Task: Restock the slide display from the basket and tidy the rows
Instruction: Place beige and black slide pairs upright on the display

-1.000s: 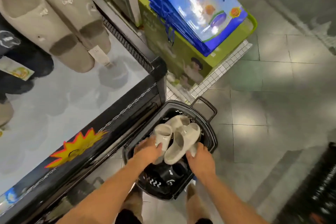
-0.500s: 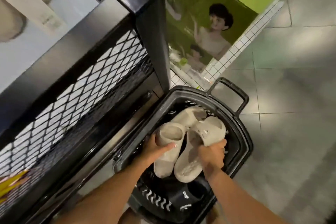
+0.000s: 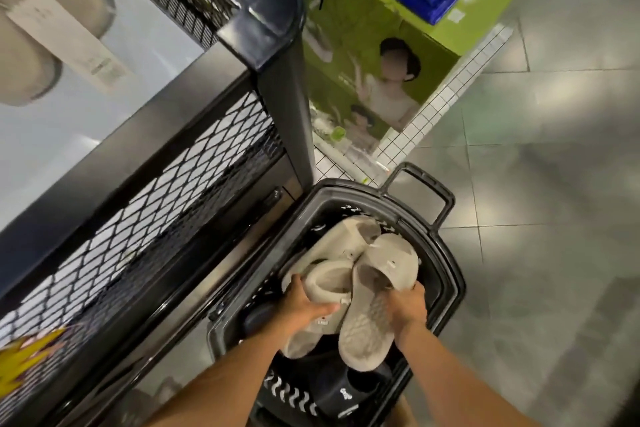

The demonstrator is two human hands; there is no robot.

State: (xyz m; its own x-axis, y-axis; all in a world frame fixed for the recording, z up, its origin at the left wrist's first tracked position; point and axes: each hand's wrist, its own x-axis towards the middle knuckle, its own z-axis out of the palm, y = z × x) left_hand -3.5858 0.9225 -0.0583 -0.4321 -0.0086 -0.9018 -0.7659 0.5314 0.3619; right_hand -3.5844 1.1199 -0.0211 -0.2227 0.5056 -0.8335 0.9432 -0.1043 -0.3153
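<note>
Display stand (image 3: pixel 180 184): black mesh, its shelf (image 3: pixel 104 121) up and left of the basket (image 3: pixel 450 267), which sits on the floor at the stand's corner post.
Beige slides (image 3: pixel 346 236), thick foam: I count three, bunched mid-basket, long axes toward its far rim.
Sole-up slide (image 3: pixel 367 333): right hand (image 3: pixel 408 308) wraps its edge.
Strap-up slide (image 3: pixel 329 282): left hand (image 3: pixel 304 305) wraps its side.
I judge the left hand nearer the shelf.
</note>
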